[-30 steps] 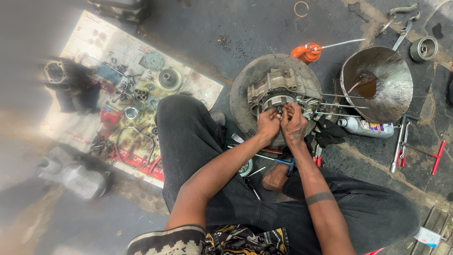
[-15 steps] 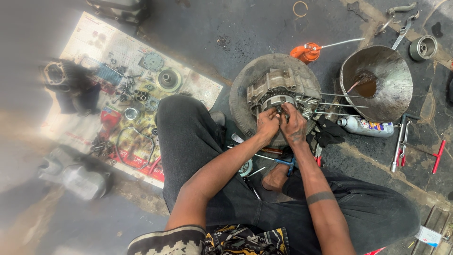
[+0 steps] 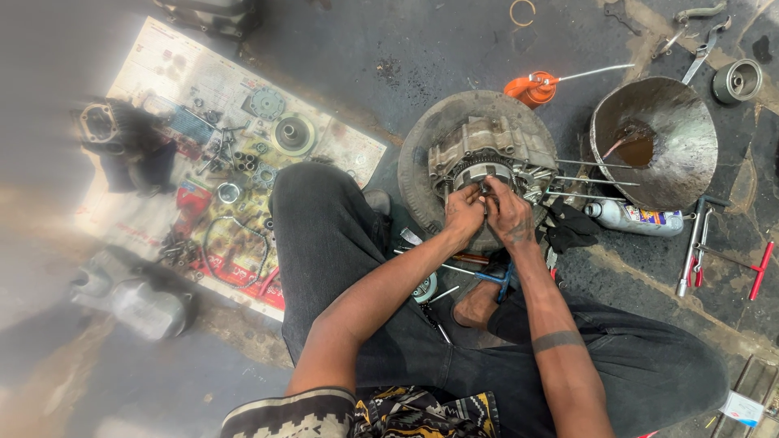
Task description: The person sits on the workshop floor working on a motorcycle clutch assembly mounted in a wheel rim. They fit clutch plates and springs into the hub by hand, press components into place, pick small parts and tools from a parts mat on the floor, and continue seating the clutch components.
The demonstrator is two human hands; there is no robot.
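Sitting on the dark workshop floor with knees spread, the person has both forearms reaching up toward 12 o'clock and meeting over a grey engine block (image 3: 493, 150) that rests on a worn tyre (image 3: 422, 154).

Left hand (image 3: 462, 215): wrist bent, knuckles up, fingers curled tight and pinched at the lower face of the engine block, beside its round toothed opening. What the fingertips hold is too small to tell.

Right hand (image 3: 510, 212): touching the left hand at the fingertips, fingers likewise curled inward at the same spot; contents hidden. The right forearm carries a dark band near the elbow.

Engine block position: just above the hands, centred on the tyre. Thin metal rods (image 3: 592, 180) stick out of it toward 3 o'clock.

Surroundings:
- Orange oil can (image 3: 531, 88) with long spout, at 1 o'clock of the block, just off the tyre.
- Metal basin (image 3: 673, 122) with brown liquid, at 3 o'clock, well apart from the hands.
- White plastic bottle (image 3: 637, 217) lying on its side below the basin.
- Red-handled T-wrench (image 3: 761, 268) at far right.
- Blue-handled tool (image 3: 495, 277) lying below the right wrist.
- Printed sheet (image 3: 162, 81) at 9 o'clock, spread with gears, a gasket and small parts.
- Grey engine cover (image 3: 134, 296) at 8 o'clock, blurred.
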